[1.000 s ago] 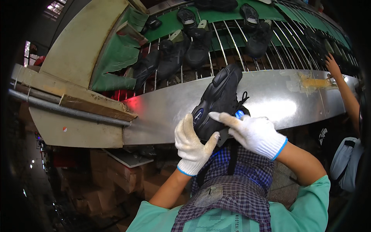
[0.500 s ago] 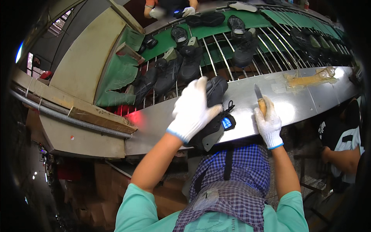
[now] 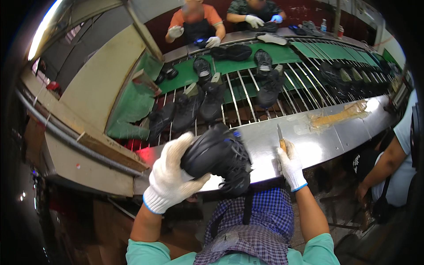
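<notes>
My left hand [image 3: 170, 179], in a white knit glove, is closed round the toe end of a black lace-up shoe [image 3: 216, 154]. The shoe is tilted above the near metal ledge [image 3: 265, 161], its laces facing right and its other end toward my apron. Some of my left fingers are hidden behind the shoe. My right hand [image 3: 291, 168], gloved too, grips a small knife [image 3: 282, 142] by its tan handle. The blade points up and away from me over the ledge, apart from the shoe.
Beyond the ledge, a roller conveyor [image 3: 238, 99] carries several black shoes [image 3: 187, 108] with inserts in them. Two co-workers [image 3: 194, 26] stand at its far side; another person [image 3: 393, 163] is close on my right. A beige machine housing [image 3: 106, 66] stands left, and brown tape [image 3: 338, 115] covers part of the ledge.
The shoe has been lifted off the ledge and turned, and my left hand now wraps its toe end. My right hand keeps hold of the knife. The view has tilted up.
</notes>
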The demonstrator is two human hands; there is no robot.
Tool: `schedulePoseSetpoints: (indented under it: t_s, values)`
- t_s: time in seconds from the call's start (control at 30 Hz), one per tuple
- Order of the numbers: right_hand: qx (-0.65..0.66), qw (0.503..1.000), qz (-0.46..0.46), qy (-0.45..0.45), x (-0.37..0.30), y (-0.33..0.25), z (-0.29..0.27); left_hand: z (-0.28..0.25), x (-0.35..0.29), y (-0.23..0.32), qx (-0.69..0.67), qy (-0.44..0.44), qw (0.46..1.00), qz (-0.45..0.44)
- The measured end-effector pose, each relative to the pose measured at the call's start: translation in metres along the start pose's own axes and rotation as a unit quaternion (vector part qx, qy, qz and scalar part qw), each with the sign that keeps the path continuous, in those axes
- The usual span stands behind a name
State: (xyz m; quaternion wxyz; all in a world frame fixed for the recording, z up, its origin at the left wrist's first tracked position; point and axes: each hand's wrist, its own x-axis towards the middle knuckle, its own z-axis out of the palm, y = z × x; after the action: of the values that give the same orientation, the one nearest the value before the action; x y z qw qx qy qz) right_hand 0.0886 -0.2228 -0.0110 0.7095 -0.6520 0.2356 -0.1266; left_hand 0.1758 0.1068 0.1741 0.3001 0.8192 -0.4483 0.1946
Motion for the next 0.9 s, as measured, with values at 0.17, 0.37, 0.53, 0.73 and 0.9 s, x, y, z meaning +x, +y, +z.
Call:
schedulePoseSetpoints:
  t_s: [0.17, 0.37, 0.53, 0.73, 0.9]
  values:
    - [-0.072, 0.995, -0.008, -0.067, -0.017, 0.017, 0.039, 0.058, -0.094, -0.050, 0.039, -0.136, 0.959, -0.244]
    - [-0.417, 0.850, -0.255, -0.197, -0.054, -0.048, 0.052, 0.069, -0.071, -0.045, 0.033, -0.155, 0.965, -0.209]
    - [-0.486, 0.829, -0.117, -0.249, -0.040, -0.084, 0.052, 0.069, -0.022, -0.046, 0.037, -0.272, 0.936, -0.222]
    - [-0.491, 0.803, -0.174, -0.288, -0.051, -0.101, 0.113, 0.079, -0.025, -0.046, 0.047, -0.227, 0.944, -0.235]
    - [-0.481, 0.800, -0.236, -0.271, -0.073, -0.077, 0.124, 0.082, -0.027, -0.050, 0.064, -0.245, 0.941, -0.224]
